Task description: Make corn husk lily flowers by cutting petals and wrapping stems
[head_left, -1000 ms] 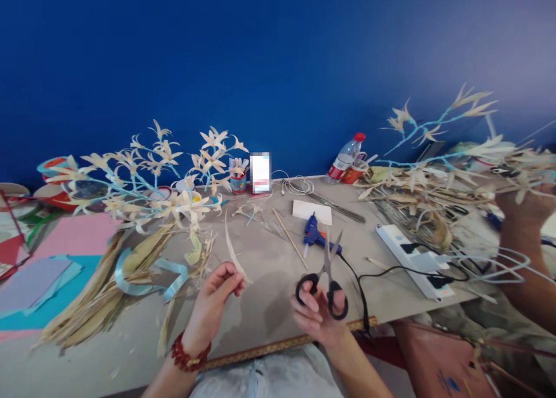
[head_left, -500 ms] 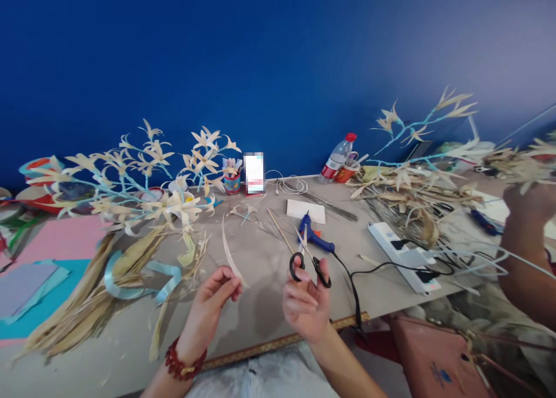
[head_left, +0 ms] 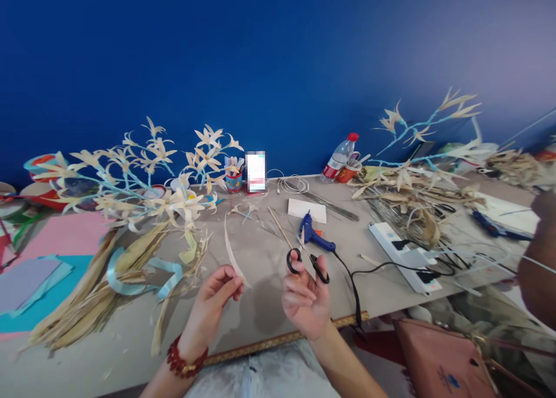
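Observation:
A thin, pale, curved strip of dried husk [head_left: 231, 250] is pinched between the thumb and fingers of my left hand [head_left: 219, 296], which wears a red bead bracelet [head_left: 185, 360] at the wrist. My right hand [head_left: 307, 299] has its fingers through the black handles of a pair of scissors [head_left: 304, 248]; the blades point away from me, slightly parted. The scissors and the strip are apart. Just beyond the scissors lies a blue glue gun [head_left: 316, 236] on the table, and a thin stick [head_left: 280, 225] rests to its left.
Husk flowers on blue stems [head_left: 160, 154] stand at the left, above bundled husks [head_left: 82, 299] and a blue ribbon [head_left: 115, 276]. A white power strip [head_left: 403, 262] with black cords lies right. A bottle [head_left: 341, 157] stands by the wall. Another person's arm [head_left: 541, 259] shows at the right edge.
The scissor blades have come closer together in my right hand. My left hand keeps the strip in nearly the same place. The other person's arm has shifted toward the right edge.

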Tool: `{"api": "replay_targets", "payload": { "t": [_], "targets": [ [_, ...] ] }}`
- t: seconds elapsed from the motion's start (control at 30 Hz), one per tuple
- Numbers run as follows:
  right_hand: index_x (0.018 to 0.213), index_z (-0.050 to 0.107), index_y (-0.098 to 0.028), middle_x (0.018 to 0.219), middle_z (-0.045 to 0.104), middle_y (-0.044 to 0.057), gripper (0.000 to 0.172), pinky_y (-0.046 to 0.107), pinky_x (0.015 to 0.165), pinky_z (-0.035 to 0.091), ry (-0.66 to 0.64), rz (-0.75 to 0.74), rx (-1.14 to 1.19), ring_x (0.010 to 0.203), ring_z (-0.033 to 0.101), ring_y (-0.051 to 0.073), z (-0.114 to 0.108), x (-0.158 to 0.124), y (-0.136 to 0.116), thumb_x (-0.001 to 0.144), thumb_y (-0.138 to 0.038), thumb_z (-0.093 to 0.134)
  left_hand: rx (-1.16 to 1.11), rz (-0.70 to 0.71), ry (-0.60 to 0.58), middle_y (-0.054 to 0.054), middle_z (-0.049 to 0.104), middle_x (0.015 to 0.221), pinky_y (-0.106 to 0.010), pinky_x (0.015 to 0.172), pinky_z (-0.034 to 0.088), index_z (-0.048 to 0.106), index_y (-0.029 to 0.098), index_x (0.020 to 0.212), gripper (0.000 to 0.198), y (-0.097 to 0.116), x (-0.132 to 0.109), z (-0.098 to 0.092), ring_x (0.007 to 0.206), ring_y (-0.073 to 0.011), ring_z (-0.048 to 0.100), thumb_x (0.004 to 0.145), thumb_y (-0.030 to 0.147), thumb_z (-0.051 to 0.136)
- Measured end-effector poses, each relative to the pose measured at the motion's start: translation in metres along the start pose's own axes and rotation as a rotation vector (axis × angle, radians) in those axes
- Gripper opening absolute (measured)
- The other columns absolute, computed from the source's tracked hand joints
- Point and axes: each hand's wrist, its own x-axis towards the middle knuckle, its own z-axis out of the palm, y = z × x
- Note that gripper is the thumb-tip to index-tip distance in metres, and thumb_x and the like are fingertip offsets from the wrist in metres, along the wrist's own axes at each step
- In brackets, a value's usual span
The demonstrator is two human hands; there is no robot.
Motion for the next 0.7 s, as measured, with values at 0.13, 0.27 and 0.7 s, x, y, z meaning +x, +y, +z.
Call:
{"api": "replay_targets", "payload": {
  "t": [0.13, 0.27, 0.7],
  "targets": [
    [0.094, 0.061, -0.019, 0.063, 0.055, -0.005, 0.044, 0.015, 0.036, 0.028, 0.047, -0.012, -0.219, 0.038, 0.024, 0.004, 0.003, 0.001, 0.001, 0.087, -0.061, 0.049, -0.014, -0.008, -0.001, 0.002, 0.058, 0.064, -0.020, 0.059, 0.039, 0.057, 0.017, 0.075, 0.014, -0.001, 0.000, 0.000, 0.061, -0.0094, 0.048, 0.081, 0.026, 0.067],
    [0.076, 0.059, -0.017, 0.053, 0.050, -0.004, 0.041, 0.020, 0.043, 0.030, 0.108, 0.000, -0.973, 0.042, 0.034, 0.008, 0.004, 0.000, 0.004, 0.081, -0.058, 0.057, -0.022, 0.031, 0.010, 0.001, 0.060, 0.071, -0.020, 0.061, 0.040, 0.060, 0.017, 0.073, 0.011, 0.000, 0.001, 0.000, 0.063, -0.0094, 0.050, 0.080, 0.024, 0.067],
    [0.104, 0.053, -0.020, 0.092, 0.070, 0.005, 0.029, 0.024, 0.058, 0.048, 0.098, -0.257, -1.829, 0.063, 0.063, 0.014, -0.009, -0.010, 0.024, 0.078, -0.025, 0.066, -0.141, 0.233, -0.094, -0.002, 0.057, 0.082, -0.032, 0.088, 0.042, 0.062, 0.019, 0.073, 0.011, 0.003, -0.002, 0.031, 0.089, -0.0181, 0.057, 0.083, 0.022, 0.061]
  ]
}}
